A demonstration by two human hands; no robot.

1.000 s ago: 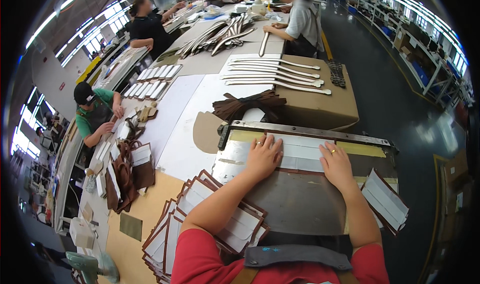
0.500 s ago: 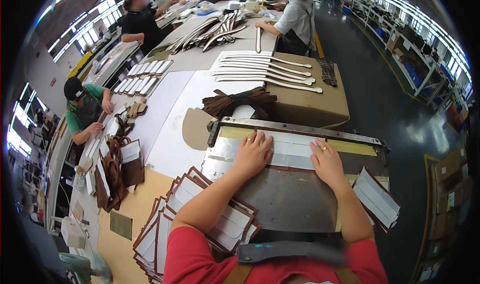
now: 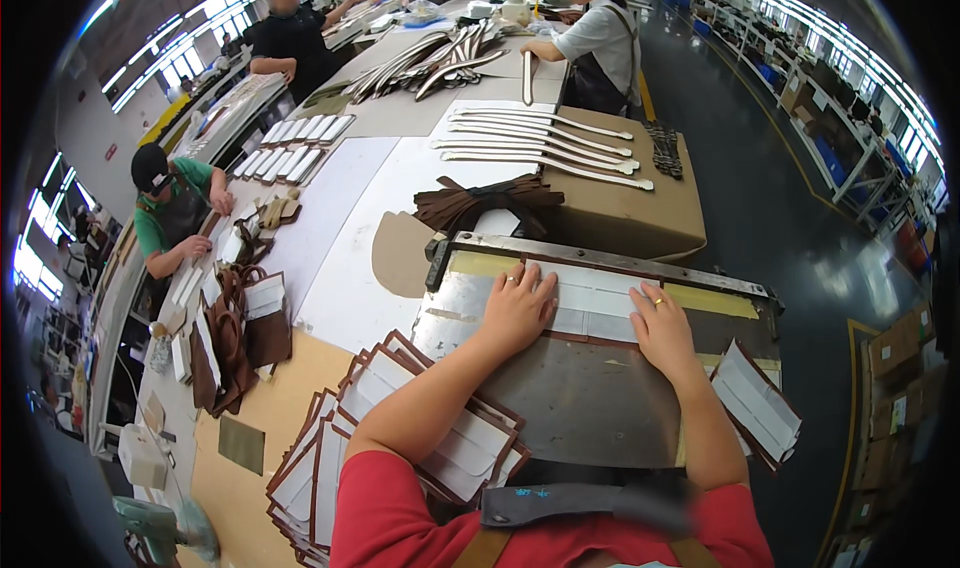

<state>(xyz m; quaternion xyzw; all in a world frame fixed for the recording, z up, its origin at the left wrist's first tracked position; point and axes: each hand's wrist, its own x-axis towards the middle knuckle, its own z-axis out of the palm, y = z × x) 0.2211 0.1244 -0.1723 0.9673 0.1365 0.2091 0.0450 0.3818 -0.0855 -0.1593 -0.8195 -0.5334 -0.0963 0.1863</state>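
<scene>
A white-lined leather panel with brown edges [image 3: 594, 293] lies along the far side of a metal machine bed [image 3: 590, 398], against its long metal bar [image 3: 620, 259]. My left hand [image 3: 520, 311] rests flat on the panel's left end, fingers pointing away from me. On its right end lies my right hand [image 3: 662, 326], fingers also stretched out. Neither hand grips anything. Yellow strips show on the bed at both sides of the panel. Left of the bed is a fanned pile of similar brown-edged panels [image 3: 470, 455]. A few more panels [image 3: 757, 403] sit at the bed's right edge.
Beyond the bar are a bundle of brown strips [image 3: 490, 204] and several pale straps [image 3: 545, 146] partly on a brown box [image 3: 625, 213]. Co-workers handle pieces at the left [image 3: 175, 213] and far side [image 3: 598, 48]. Brown leather parts [image 3: 235, 338] lie leftward.
Both hands stay on the panel, almost unmoved. The whole view has shifted slightly. A co-worker in black at the far left has turned the head.
</scene>
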